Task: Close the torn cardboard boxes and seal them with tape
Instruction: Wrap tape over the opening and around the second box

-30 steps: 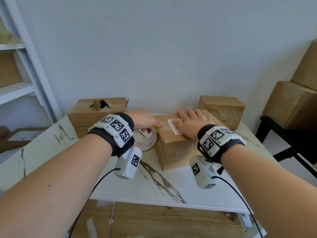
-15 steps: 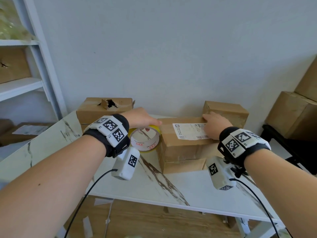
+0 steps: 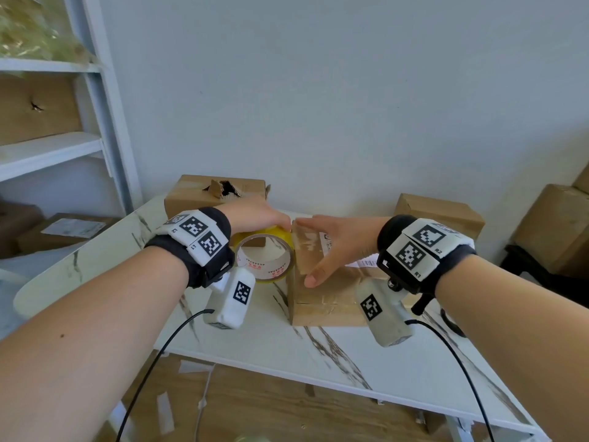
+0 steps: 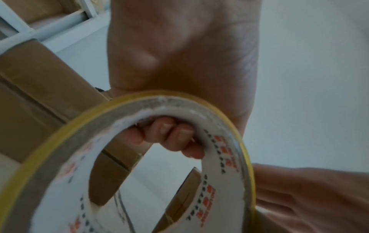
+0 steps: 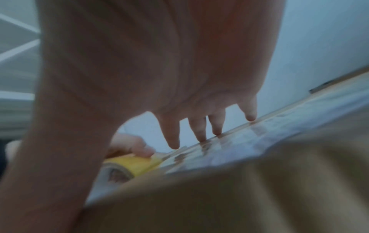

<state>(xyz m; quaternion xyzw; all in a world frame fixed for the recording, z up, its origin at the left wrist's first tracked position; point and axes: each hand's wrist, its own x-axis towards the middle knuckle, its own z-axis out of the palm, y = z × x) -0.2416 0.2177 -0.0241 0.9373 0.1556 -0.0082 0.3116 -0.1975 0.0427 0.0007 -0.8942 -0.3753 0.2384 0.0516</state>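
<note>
A yellow-edged tape roll with a white printed core stands on edge against the left end of the middle cardboard box. My left hand grips the roll from above, fingers curled through its core. Clear tape runs from the roll over the box's left top edge. My right hand lies on the box top with straight fingers pressing the tape near that edge, thumb down the front face. A white label is partly under the palm.
A torn box with a ragged hole stands at the back left of the marble table. Another box sits back right. White shelves stand at left, stacked boxes at right. Tape scraps litter the wooden floor.
My right hand slid left along the box top from the label's right end to the left edge beside the roll. The left hand kept hold of the roll, now tight against the box.
</note>
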